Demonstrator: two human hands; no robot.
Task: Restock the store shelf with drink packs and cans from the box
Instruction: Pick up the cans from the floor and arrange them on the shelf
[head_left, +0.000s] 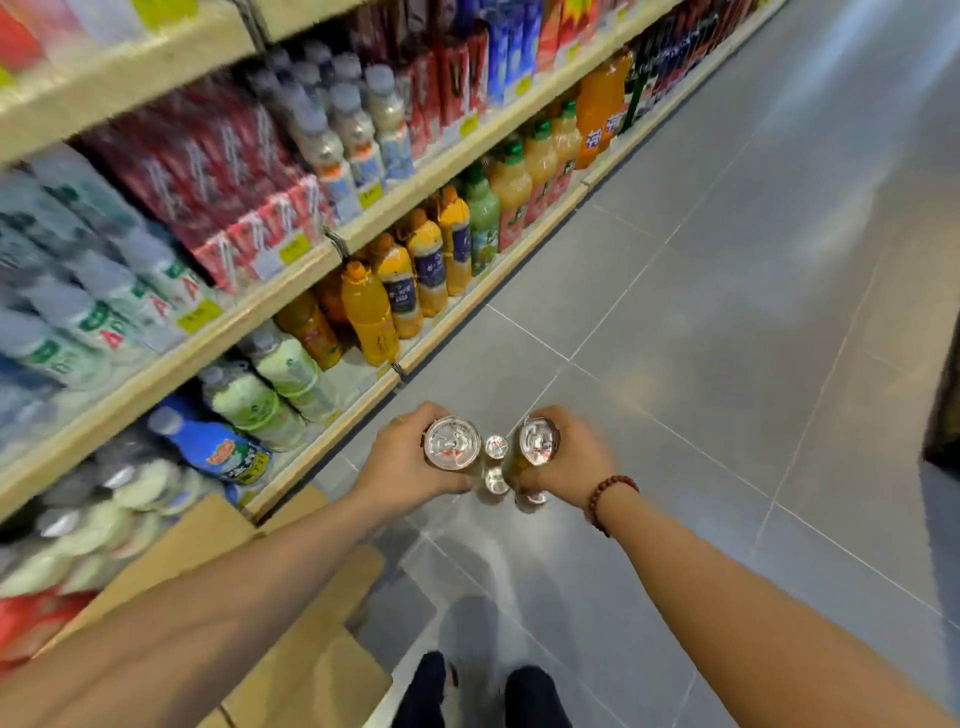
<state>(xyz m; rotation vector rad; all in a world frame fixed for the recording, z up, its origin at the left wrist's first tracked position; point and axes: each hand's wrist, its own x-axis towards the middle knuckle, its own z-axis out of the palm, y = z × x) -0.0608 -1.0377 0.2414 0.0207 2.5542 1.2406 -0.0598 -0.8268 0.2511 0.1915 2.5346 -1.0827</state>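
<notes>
Gripping one silver-topped can (452, 443), the left hand (400, 462) is holding it upright at lower centre of the frame, while the right hand (576, 457) is gripping a second can (539, 441) near it, with smaller can tops (496, 447) showing blurred between them. Grey floor tiles (727, 312) are filling the right half, and wooden-edged shelves (291, 291) packed with bottles are running diagonally up the left side. An open cardboard box (311, 670) is lying at lower left, beside the bottom shelf.

Red "A" on white bottles (111, 332)
</notes>
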